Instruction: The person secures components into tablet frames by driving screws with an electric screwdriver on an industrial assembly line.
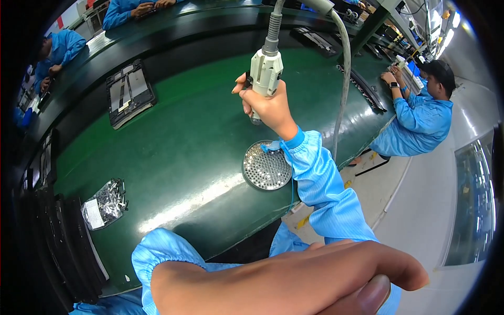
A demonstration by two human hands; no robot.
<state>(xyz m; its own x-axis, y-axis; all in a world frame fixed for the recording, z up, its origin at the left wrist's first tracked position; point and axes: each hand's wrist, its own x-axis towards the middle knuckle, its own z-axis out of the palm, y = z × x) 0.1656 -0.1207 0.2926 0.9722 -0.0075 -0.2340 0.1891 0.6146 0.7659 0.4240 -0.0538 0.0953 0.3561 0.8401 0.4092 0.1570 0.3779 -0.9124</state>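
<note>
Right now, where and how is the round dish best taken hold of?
I'd pinch the dish by its left rim, coming from the left with the left hand: the right hand holds the driver, and the right sleeve and blue cord crowd the right side. It sits flat with shiny bits on its holed top, so a level hold looks safest.

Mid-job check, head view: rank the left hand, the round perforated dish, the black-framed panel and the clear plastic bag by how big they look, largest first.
1. Left hand: clearly largest, though nearness enlarges it.
2. Round perforated dish and black-framed panel: too alike to rank.
3. Clear plastic bag: smallest.
</note>
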